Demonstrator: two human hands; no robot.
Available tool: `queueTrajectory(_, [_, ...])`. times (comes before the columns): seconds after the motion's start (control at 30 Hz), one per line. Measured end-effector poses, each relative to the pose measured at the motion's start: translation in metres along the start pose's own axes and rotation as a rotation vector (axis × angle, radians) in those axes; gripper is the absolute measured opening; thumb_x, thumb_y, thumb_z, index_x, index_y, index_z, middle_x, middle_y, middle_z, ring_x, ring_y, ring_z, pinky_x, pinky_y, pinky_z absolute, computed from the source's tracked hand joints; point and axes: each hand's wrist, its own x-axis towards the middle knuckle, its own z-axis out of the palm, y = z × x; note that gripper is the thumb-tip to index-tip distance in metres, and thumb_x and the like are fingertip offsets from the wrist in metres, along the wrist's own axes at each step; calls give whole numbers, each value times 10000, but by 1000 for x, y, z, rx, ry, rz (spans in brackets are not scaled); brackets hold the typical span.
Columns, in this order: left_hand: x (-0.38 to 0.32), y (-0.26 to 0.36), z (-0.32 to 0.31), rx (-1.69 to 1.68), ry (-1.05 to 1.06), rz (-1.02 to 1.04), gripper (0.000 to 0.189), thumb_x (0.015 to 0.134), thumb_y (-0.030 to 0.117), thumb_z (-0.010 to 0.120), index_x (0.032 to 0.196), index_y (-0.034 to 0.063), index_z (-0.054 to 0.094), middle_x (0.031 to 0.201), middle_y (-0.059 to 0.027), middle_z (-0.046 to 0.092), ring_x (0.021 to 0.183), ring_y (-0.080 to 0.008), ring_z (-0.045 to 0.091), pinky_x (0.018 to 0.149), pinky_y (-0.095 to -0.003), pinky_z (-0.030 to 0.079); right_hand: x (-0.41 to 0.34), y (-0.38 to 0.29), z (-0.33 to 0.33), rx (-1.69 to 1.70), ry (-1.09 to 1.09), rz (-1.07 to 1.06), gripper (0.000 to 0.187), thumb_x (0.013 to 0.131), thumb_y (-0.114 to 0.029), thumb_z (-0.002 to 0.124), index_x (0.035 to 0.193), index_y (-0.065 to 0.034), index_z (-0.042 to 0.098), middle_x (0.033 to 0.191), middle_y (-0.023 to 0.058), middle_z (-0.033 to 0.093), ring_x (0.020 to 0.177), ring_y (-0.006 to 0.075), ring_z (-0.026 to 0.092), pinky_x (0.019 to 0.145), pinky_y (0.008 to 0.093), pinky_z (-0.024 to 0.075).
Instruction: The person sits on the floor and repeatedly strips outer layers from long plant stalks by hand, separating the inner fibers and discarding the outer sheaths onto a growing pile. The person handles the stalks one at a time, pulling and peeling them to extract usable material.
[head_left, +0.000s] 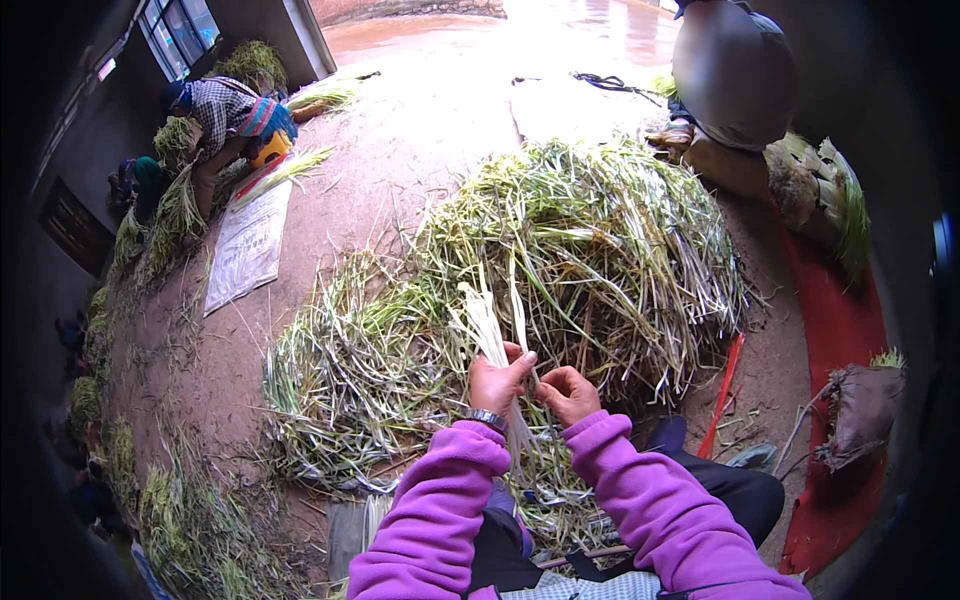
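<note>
My left hand (495, 384), with a metal-banded watch on its wrist, is closed around a bundle of pale, thin-leaved stalks (480, 319). Their whitish tips point away from me, and loose ends hang below the fist. Close to its right, my right hand (571, 395) pinches the lower end of a separate pale stalk (517, 300) between thumb and fingers. That stalk rises beside the left thumb. Directly beyond both hands lies a large heap of green and yellowing stalks (600, 232), tangled with brown dry leaves. More loose stalks are scattered under my forearms and around my feet.
A person bends over plant bundles (225, 120) at the far left, near a pale plastic sheet (247, 247). Another person (739, 82) sits beyond the heap at right. A red mat (836, 315), a brown bag (866, 416) and a red strip (724, 397) lie on my right.
</note>
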Motion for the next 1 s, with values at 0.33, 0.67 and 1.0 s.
queueTrajectory(0.33, [-1, -9, 1, -43, -157, -196, 200, 754, 142, 596, 899, 79, 473, 859, -37, 609, 684, -86, 545, 481, -212, 387, -15, 0, -6, 511, -105, 293, 182, 864, -194, 442, 947, -35, 471, 676, 0, 470, 510, 68, 453, 454, 208, 440])
queueTrajectory(0.67, [-3, -8, 0, -24, -139, -147, 200, 754, 122, 587, 895, 69, 456, 857, -54, 609, 688, -96, 556, 463, -196, 397, -1, -4, 1, 413, -49, 275, 248, 823, -285, 514, 914, -56, 491, 674, -6, 504, 485, 57, 453, 403, 193, 409])
queueTrajectory(1.0, [-6, -11, 5, -56, -54, -100, 160, 764, 61, 555, 882, 40, 449, 872, -102, 594, 719, -140, 574, 499, -225, 470, 5, -6, 17, 389, 127, 244, 195, 801, -228, 557, 846, -47, 500, 664, 10, 539, 486, 59, 482, 391, 182, 399])
